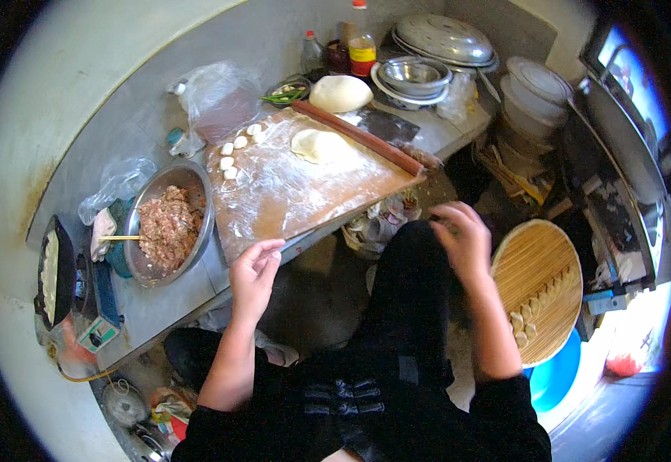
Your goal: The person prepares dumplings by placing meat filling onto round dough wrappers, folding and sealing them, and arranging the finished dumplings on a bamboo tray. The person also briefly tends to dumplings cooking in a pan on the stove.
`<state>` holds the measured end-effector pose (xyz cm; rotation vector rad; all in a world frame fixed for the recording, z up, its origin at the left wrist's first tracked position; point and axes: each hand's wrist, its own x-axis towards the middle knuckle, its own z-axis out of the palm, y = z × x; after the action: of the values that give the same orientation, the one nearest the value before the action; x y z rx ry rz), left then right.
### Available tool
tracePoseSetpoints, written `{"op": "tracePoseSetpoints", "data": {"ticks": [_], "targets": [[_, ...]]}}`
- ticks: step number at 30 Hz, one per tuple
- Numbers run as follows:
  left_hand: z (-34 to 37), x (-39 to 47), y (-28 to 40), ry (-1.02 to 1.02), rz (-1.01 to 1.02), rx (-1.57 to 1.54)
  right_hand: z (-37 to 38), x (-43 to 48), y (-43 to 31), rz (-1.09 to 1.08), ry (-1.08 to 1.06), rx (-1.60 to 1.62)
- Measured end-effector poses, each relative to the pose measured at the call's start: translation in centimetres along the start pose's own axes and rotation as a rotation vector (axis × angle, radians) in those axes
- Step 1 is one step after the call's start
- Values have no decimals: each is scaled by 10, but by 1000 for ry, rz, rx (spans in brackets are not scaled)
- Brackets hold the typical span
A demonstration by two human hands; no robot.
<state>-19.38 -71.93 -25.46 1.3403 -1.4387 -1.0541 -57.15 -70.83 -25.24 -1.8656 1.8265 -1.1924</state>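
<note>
My left hand (256, 276) is at the near edge of a floured wooden board (260, 211), thumb slightly off the bent fingers, nothing visible in it. Blurred and loosely curled, my right hand (467, 242) hovers beside my knee, left of a round woven tray (520, 248). A row of dumplings (534, 309) crosses that tray. On the board lie a flat piece of dough (318, 146), several small dough pieces (227, 161) and a long wooden rolling pin (364, 138). A steel bowl of minced filling (171, 228), chopsticks (119, 237) in it, stands left of the board.
Behind the board are a large dough lump (341, 93), bottles (362, 49), stacked bowls (415, 78) and a lidded steel pan (445, 40). A black pan (52, 274) is far left. A blue basin (557, 375) sits under the tray, and a bag of scraps (378, 228) below the counter.
</note>
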Motion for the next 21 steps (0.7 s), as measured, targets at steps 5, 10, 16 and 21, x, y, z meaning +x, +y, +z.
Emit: {"op": "tracePoseSetpoints", "data": {"ticks": [5,10,16,21], "targets": [[-17,-2,1,-6,-44,23,148,138,-48,-357,-165,-4],[-55,-22,-35,86,-109,-63,218,217,-30,-603,-294,-233],[-79,-31,-63,176,-181,-98,235,244,-27,-713,-448,-496],[-80,-17,-59,149,-173,-110,236,263,-28,-248,-415,-11]]}}
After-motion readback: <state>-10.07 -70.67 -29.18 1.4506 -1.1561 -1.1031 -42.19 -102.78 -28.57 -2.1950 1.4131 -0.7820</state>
